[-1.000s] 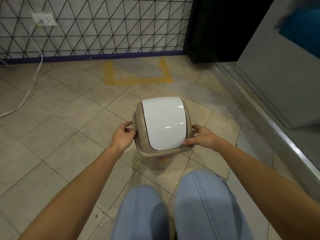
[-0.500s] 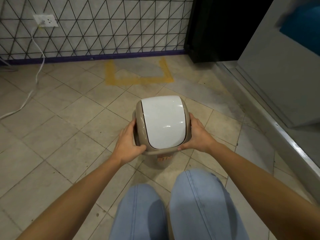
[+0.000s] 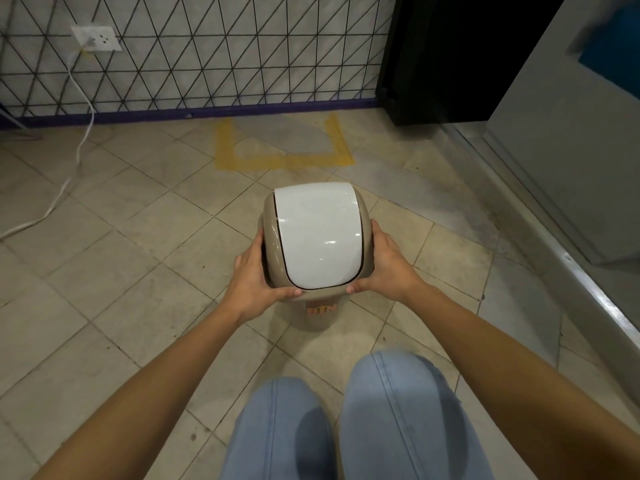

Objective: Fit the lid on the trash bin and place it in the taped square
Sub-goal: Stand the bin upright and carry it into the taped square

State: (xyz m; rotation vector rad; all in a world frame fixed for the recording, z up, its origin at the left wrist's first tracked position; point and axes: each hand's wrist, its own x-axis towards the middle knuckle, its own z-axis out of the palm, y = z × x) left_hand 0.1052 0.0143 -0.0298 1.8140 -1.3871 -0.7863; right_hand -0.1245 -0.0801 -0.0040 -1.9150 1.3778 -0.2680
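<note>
A small beige trash bin [image 3: 317,315] stands on the tiled floor in front of my knees, orange lettering on its near side. Its beige lid with a white swing flap [image 3: 317,237] sits on top. My left hand [image 3: 254,282] clasps the lid's left side, thumb along the near rim. On the lid's right side my right hand [image 3: 388,268] grips the same way. The yellow taped square [image 3: 284,161] lies on the floor beyond the bin, against the wall, with nothing inside it.
A white cable [image 3: 74,168] runs from a wall socket [image 3: 97,38] across the floor at left. A black cabinet [image 3: 443,57] stands at the back right. A grey panel [image 3: 568,133] and a metal rail [image 3: 568,268] run along the right.
Both hands slid from the lid's rim edges to a full grip on its sides. The bin sits a little farther from my knees, toward the square.
</note>
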